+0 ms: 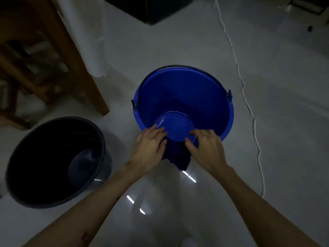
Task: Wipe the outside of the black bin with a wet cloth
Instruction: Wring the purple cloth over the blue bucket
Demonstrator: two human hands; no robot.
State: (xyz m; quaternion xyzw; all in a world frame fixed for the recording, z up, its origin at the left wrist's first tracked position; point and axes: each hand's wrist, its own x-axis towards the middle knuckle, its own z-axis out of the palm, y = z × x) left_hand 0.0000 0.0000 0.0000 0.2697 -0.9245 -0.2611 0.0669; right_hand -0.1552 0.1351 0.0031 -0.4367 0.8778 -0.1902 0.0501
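Both hands are at the near rim of the blue bucket (pixel 183 97). The left hand (pixel 149 148) and the right hand (pixel 206 150) each pinch the dark cloth (pixel 176 155), which hangs down between them. A small blue bowl (pixel 175 127) is just above the cloth. The black bin (pixel 53 161) stands upright on the floor (pixel 267 122), to the left and apart from the bucket. Farther left is wooden furniture (pixel 58 56).

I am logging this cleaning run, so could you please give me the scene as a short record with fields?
setting: pale glossy floor, dim light
black bin: upright on the floor, to the person's left, untouched
blue bucket: upright, handle down at the far rim
cloth: dark cloth hanging at the bucket's near rim
left hand: holds the cloth
right hand: curled at the cloth
wiping: not yet begun
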